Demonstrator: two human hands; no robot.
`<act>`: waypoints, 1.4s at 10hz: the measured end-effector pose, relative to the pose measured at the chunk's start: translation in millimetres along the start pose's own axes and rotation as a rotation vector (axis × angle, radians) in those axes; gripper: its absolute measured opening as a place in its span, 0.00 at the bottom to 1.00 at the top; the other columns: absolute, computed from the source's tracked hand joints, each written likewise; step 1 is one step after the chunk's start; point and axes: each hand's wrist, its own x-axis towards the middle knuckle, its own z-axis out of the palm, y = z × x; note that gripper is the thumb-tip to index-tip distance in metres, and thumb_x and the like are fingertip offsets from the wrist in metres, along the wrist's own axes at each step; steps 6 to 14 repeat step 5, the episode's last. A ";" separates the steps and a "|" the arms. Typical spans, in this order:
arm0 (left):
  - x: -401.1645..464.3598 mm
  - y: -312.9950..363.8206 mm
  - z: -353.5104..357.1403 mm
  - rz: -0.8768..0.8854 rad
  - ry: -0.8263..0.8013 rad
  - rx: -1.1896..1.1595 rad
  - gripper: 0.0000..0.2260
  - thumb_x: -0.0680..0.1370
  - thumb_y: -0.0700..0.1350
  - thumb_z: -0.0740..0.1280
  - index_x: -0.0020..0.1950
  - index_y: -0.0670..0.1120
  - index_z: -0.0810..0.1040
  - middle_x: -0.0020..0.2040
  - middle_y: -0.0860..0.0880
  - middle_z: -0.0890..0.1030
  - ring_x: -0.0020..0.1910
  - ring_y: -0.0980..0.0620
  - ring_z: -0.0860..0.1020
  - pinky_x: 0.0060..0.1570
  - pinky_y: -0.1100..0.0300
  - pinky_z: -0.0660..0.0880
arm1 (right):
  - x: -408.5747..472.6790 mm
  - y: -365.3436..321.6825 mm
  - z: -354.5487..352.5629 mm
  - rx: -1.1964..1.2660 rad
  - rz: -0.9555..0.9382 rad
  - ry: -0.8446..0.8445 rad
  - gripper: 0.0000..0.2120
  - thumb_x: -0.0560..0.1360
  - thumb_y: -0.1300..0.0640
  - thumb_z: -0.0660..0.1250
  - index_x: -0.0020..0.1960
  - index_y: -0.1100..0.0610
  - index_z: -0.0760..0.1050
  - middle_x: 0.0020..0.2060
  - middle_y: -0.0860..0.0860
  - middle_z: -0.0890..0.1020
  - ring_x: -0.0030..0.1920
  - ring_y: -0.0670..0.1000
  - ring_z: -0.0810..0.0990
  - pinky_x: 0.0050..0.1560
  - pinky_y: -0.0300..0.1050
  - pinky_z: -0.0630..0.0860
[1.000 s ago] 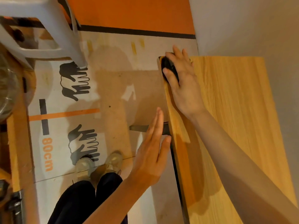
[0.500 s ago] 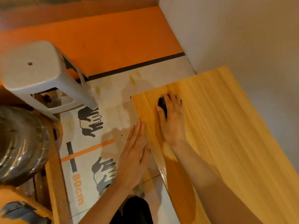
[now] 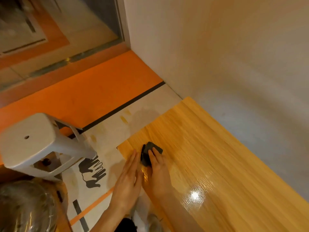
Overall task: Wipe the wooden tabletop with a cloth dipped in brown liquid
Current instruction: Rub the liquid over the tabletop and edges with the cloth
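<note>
A light wooden tabletop (image 3: 209,156) runs from the middle of the view to the lower right, against a white wall. Its near part shines wet. A small dark cloth (image 3: 149,151) lies near the tabletop's far left corner. My right hand (image 3: 158,171) presses flat on the cloth, fingers over its near half. My left hand (image 3: 128,178) lies flat with fingers together, along the table's left edge right beside the right hand, holding nothing.
A grey plastic stool (image 3: 38,143) stands on the floor at left. A shiny round metal vessel (image 3: 25,206) sits at the bottom left. The floor is orange and white with black hand prints (image 3: 92,171). The white wall (image 3: 234,64) borders the table's far side.
The view has tilted up and away. My right hand with the cloth has slid from the table's left edge a little inward near the corner; my left hand has closed in beside it.
</note>
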 end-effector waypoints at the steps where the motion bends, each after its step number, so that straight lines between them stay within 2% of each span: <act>1: 8.1 -9.0 -5.1 0.080 -0.056 0.010 0.23 0.85 0.50 0.53 0.81 0.55 0.53 0.80 0.66 0.51 0.78 0.69 0.50 0.71 0.78 0.50 | -7.8 -5.5 9.1 0.029 0.059 0.053 0.29 0.73 0.62 0.70 0.73 0.60 0.67 0.73 0.58 0.67 0.70 0.59 0.68 0.69 0.52 0.70; 2: 17.1 -12.3 -13.9 0.076 -0.140 -0.040 0.24 0.86 0.44 0.55 0.79 0.60 0.53 0.77 0.71 0.50 0.74 0.78 0.49 0.67 0.82 0.51 | -20.0 -20.7 13.7 0.020 0.083 0.021 0.29 0.79 0.58 0.66 0.77 0.56 0.60 0.77 0.52 0.59 0.76 0.52 0.58 0.74 0.41 0.62; 3: 30.5 -16.1 -22.2 0.145 -0.276 0.047 0.25 0.86 0.43 0.55 0.77 0.63 0.50 0.75 0.73 0.48 0.68 0.85 0.44 0.64 0.85 0.48 | -24.4 -30.8 17.6 0.004 0.148 0.023 0.21 0.72 0.53 0.72 0.63 0.58 0.78 0.64 0.53 0.78 0.62 0.50 0.74 0.56 0.36 0.77; 4: 44.7 -22.6 -37.9 0.242 -0.353 0.045 0.23 0.85 0.49 0.52 0.76 0.63 0.45 0.74 0.73 0.42 0.65 0.87 0.40 0.62 0.86 0.48 | -26.6 -26.5 33.7 -0.092 0.220 0.063 0.22 0.64 0.46 0.71 0.56 0.52 0.82 0.60 0.47 0.80 0.53 0.47 0.81 0.47 0.33 0.79; 5: 64.7 -138.6 60.5 0.178 -0.441 -0.044 0.27 0.81 0.55 0.45 0.78 0.63 0.37 0.75 0.74 0.41 0.80 0.66 0.47 0.77 0.65 0.55 | -17.4 -65.1 -32.2 -0.161 0.206 0.249 0.12 0.55 0.45 0.72 0.36 0.48 0.84 0.57 0.39 0.77 0.40 0.37 0.84 0.50 0.28 0.73; 14: 64.7 -138.6 60.5 0.178 -0.441 -0.044 0.27 0.81 0.55 0.45 0.78 0.63 0.37 0.75 0.74 0.41 0.80 0.66 0.47 0.77 0.65 0.55 | -17.4 -65.1 -32.2 -0.161 0.206 0.249 0.12 0.55 0.45 0.72 0.36 0.48 0.84 0.57 0.39 0.77 0.40 0.37 0.84 0.50 0.28 0.73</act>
